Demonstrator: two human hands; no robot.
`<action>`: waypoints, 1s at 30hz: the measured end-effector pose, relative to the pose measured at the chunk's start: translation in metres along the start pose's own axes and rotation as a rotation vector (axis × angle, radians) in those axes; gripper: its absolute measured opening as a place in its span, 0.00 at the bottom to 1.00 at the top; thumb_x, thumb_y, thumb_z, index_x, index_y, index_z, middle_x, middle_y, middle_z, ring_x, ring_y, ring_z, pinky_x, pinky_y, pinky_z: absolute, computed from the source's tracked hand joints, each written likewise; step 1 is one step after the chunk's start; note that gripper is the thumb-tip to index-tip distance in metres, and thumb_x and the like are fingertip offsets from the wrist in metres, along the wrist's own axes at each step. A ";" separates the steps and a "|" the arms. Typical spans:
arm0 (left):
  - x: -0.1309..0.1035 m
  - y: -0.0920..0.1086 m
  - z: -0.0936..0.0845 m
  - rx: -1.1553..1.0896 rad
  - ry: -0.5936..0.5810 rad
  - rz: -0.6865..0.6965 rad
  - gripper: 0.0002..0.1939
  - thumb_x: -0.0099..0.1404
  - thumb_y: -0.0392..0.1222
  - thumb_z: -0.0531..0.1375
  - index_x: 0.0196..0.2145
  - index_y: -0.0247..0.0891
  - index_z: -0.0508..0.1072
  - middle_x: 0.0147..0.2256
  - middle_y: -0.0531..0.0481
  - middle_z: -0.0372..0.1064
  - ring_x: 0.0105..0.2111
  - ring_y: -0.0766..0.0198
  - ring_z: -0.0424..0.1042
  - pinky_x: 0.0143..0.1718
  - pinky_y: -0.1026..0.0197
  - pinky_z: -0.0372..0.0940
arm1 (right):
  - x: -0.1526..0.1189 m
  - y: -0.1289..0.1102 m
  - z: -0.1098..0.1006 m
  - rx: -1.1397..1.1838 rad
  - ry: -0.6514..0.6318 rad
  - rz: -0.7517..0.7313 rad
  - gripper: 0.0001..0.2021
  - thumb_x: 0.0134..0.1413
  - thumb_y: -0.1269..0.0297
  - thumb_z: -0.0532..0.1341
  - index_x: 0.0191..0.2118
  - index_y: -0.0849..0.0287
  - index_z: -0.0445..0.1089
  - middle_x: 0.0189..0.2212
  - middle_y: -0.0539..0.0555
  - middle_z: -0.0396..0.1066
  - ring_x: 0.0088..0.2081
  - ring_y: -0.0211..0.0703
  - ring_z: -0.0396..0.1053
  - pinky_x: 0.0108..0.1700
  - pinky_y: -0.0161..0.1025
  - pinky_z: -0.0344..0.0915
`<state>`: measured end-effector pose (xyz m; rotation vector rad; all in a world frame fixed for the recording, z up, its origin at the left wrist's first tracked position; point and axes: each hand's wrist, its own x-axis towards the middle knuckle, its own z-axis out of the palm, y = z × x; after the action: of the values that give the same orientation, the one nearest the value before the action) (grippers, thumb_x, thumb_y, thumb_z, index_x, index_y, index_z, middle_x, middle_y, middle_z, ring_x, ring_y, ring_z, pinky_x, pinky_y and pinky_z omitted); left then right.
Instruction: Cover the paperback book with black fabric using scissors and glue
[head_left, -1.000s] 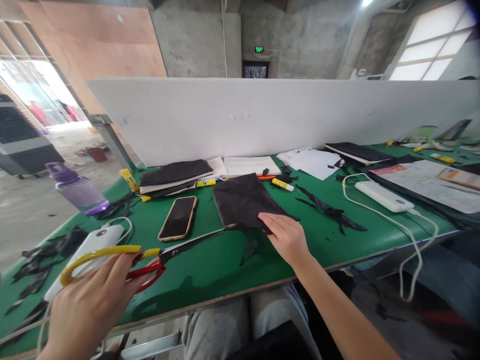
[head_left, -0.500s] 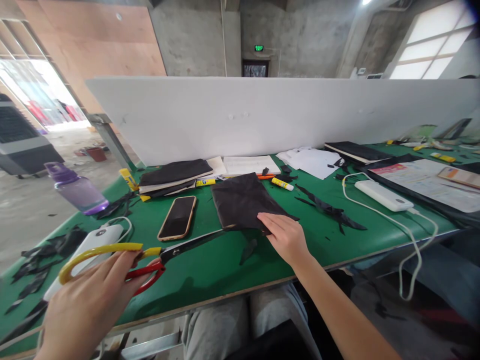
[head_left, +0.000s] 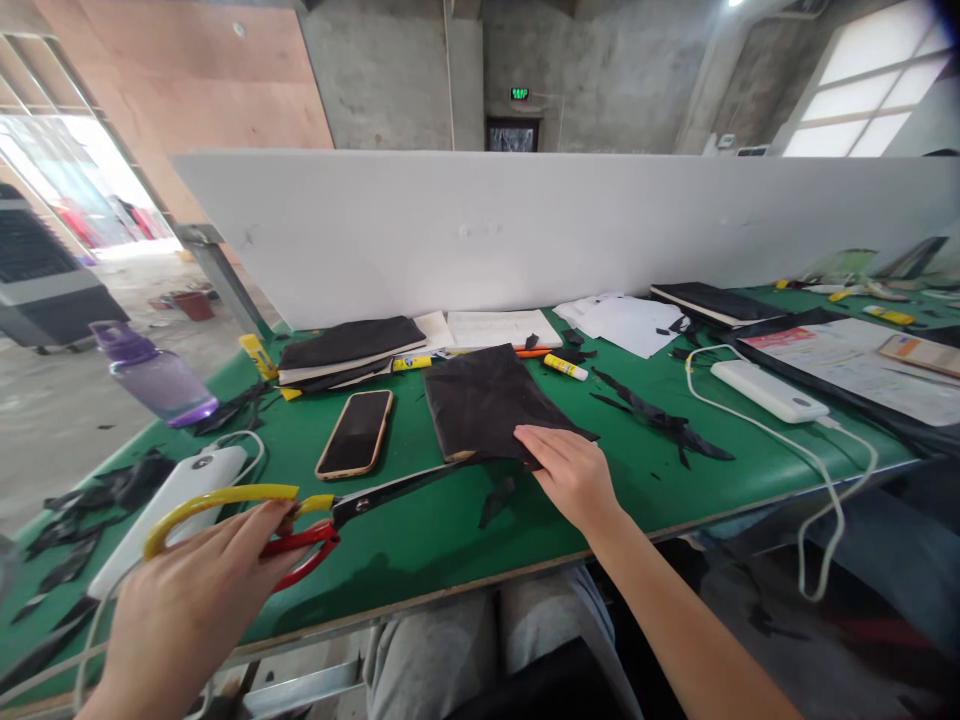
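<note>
Grasping yellow-and-red-handled scissors (head_left: 352,508) in left hand (head_left: 199,590), pinching black sheet (head_left: 491,400) near edge with right hand (head_left: 574,475); hold sheet taut, snip slowly, steering blades clear of fingers.

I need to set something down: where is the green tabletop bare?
Mostly bare tabletop lies between the right hand, black strips and near edge, and between the scissors and near edge; a narrow gap parts phone from black piece. Crowded: left end, with scraps, power bank, purple bottle.

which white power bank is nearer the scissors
The left power bank, partly hidden by the scissors; the other power bank lies off right of the right hand.
</note>
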<state>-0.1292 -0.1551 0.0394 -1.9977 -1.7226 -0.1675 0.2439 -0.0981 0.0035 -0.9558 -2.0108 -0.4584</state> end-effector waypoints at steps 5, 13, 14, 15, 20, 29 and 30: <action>0.000 0.001 -0.004 -0.034 -0.076 -0.010 0.17 0.65 0.46 0.47 0.41 0.42 0.73 0.34 0.48 0.77 0.33 0.56 0.75 0.29 0.59 0.64 | -0.001 0.000 0.000 -0.002 -0.002 0.000 0.25 0.48 0.82 0.52 0.51 0.60 0.70 0.45 0.56 0.75 0.46 0.44 0.72 0.48 0.43 0.71; 0.002 0.001 -0.003 0.011 -0.119 0.044 0.19 0.65 0.49 0.47 0.43 0.39 0.71 0.37 0.44 0.76 0.34 0.53 0.75 0.30 0.56 0.65 | 0.000 -0.001 0.001 -0.010 0.000 0.000 0.25 0.49 0.83 0.52 0.51 0.60 0.70 0.45 0.55 0.75 0.46 0.44 0.72 0.48 0.42 0.71; 0.002 0.001 -0.003 0.022 -0.085 0.076 0.18 0.65 0.49 0.47 0.43 0.38 0.71 0.39 0.43 0.75 0.36 0.52 0.75 0.32 0.56 0.65 | 0.000 -0.001 0.001 -0.010 0.002 -0.002 0.25 0.48 0.83 0.52 0.51 0.60 0.70 0.44 0.55 0.75 0.46 0.44 0.72 0.48 0.42 0.71; 0.002 0.000 -0.001 0.022 -0.043 0.116 0.18 0.65 0.48 0.47 0.44 0.37 0.70 0.42 0.42 0.74 0.39 0.51 0.74 0.34 0.55 0.66 | 0.000 -0.001 0.001 -0.009 0.005 -0.004 0.25 0.48 0.83 0.52 0.52 0.60 0.70 0.44 0.55 0.75 0.46 0.44 0.72 0.48 0.42 0.71; 0.000 0.000 0.007 -0.052 0.111 0.233 0.16 0.65 0.50 0.46 0.39 0.38 0.66 0.37 0.42 0.73 0.37 0.52 0.74 0.32 0.55 0.66 | 0.000 0.000 0.001 -0.007 0.004 -0.008 0.25 0.48 0.83 0.52 0.51 0.61 0.70 0.44 0.56 0.75 0.46 0.44 0.72 0.48 0.42 0.71; -0.002 0.004 0.004 -0.017 0.145 0.241 0.14 0.63 0.52 0.50 0.36 0.38 0.63 0.33 0.41 0.69 0.35 0.50 0.72 0.36 0.52 0.65 | -0.001 0.000 0.001 -0.014 -0.011 -0.012 0.24 0.48 0.83 0.53 0.51 0.62 0.70 0.44 0.56 0.75 0.46 0.45 0.72 0.48 0.42 0.71; -0.002 0.004 0.003 -0.013 0.150 0.241 0.14 0.62 0.51 0.50 0.35 0.38 0.63 0.32 0.42 0.69 0.35 0.50 0.72 0.36 0.51 0.65 | -0.001 0.000 0.002 -0.013 -0.014 -0.012 0.24 0.48 0.83 0.53 0.51 0.62 0.70 0.45 0.56 0.75 0.46 0.45 0.72 0.48 0.42 0.71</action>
<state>-0.1264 -0.1557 0.0349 -2.1246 -1.3803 -0.2388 0.2433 -0.0979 0.0015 -0.9572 -2.0291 -0.4730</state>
